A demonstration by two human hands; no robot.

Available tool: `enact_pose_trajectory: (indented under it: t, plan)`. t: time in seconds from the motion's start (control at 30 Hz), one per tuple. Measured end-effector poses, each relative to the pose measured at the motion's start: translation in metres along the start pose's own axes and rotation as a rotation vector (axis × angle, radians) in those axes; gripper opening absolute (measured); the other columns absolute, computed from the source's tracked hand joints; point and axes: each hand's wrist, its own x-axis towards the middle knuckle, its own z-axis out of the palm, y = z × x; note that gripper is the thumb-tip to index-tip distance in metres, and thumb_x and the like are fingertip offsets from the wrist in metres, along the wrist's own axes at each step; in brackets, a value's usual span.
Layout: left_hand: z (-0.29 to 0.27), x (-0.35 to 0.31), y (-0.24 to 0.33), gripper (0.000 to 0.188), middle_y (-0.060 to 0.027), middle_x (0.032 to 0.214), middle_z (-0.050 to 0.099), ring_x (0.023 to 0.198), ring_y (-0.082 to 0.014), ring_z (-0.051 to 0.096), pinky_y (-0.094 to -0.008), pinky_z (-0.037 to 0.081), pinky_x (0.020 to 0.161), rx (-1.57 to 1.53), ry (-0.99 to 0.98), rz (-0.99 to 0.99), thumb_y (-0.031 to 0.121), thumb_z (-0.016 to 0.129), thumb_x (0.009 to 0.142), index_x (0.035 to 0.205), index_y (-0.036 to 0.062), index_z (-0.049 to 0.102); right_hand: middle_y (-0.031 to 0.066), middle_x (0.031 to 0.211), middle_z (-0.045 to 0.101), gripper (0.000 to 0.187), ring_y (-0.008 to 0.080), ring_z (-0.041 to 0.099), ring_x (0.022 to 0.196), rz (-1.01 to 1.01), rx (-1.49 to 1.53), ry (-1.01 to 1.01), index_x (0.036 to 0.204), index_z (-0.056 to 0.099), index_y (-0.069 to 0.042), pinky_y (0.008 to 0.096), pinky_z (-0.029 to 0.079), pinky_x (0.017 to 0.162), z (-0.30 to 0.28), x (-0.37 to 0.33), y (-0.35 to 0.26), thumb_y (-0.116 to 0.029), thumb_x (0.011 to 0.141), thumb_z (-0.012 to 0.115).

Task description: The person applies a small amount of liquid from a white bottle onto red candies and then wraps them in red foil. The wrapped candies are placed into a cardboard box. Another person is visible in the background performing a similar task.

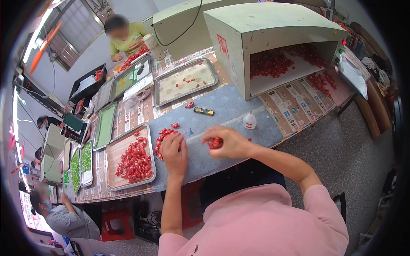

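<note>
Red pieces: heaped on the blue mat, beside the metal tray. Your left hand: partly over the heap, grip indiscernible. Your right hand: fingers curled around one or more red pieces. White bottle: standing right of it.

Holding small red pieces in the curled fingers of the right hand above a blue-grey mat, and spreading the left hand at the near edge of a loose red pile. Working just beside a metal tray strewn with similar pieces, and facing a black-and-gold cylinder and a white bottle.
</note>
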Motion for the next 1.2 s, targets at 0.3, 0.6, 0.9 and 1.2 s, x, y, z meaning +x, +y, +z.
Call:
enact_pose_trajectory:
  t: [0.3, 0.6, 0.9, 1.2]
  plan:
    - [-0.013, -0.049, 0.047, 0.021, -0.013, 0.104, 0.065, 0.1, -0.0306, 0.06, -0.0398, 0.047, 0.089, -0.201, -0.034, -0.106, -0.002, 0.07, 0.075, 0.095, 0.0021, 0.068, 0.0091, 0.113, 0.056, 0.03, 0.0323, 0.055, 0.101, -0.018, -0.524, 0.179, 0.1, 0.068, -0.017, 0.041, 0.053, 0.076, 0.04, 0.029, 0.043, -0.016, 0.07, 0.07]
    - [0.006, -0.025, 0.051, 0.033, -0.0145, 0.11, 0.062, 0.103, -0.0308, 0.058, -0.0385, 0.046, 0.091, -0.337, -0.133, -0.196, 0.0, 0.068, 0.077, 0.109, 0.0033, 0.065, 0.0122, 0.128, 0.054, 0.032, 0.0321, 0.045, 0.123, -0.113, -0.596, 0.256, 0.102, 0.07, -0.015, 0.0462, 0.037, 0.095, 0.032, 0.014, 0.044, -0.025, 0.072, 0.075]
    - [0.023, -0.014, 0.062, 0.045, -0.0153, 0.119, 0.058, 0.106, -0.0286, 0.057, -0.037, 0.047, 0.091, -0.457, -0.137, -0.307, -0.004, 0.067, 0.075, 0.119, 0.0037, 0.06, 0.0092, 0.108, 0.065, 0.021, 0.0305, 0.057, 0.105, -0.345, -0.338, 0.357, 0.095, 0.069, -0.006, 0.0396, 0.045, 0.088, 0.01, 0.011, 0.024, -0.004, 0.074, 0.073]
    - [0.013, -0.015, 0.056, 0.049, -0.0146, 0.12, 0.058, 0.11, -0.0299, 0.056, -0.0381, 0.045, 0.093, -0.342, -0.177, -0.336, -0.005, 0.068, 0.072, 0.12, 0.0047, 0.061, 0.0119, 0.101, 0.065, 0.025, 0.0278, 0.061, 0.095, -0.156, -0.409, 0.666, 0.098, 0.067, -0.002, 0.0366, 0.049, 0.082, -0.049, -0.075, 0.003, -0.002, 0.074, 0.072]
